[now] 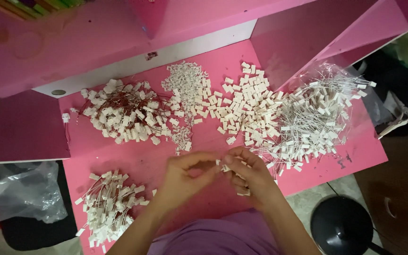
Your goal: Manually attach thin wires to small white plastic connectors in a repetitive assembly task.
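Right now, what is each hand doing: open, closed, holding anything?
Left hand: fingers pinched closed on a small white connector piece.
Right hand: closed, pinching the same piece, with more white pieces in the palm.

bare pink table (133, 158) before the hands, connector piles (128, 113) crowding behind, wired heap (107, 205) at left

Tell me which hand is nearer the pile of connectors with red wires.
Left. The left hand sits just below and right of that pile; the right hand is farther right.
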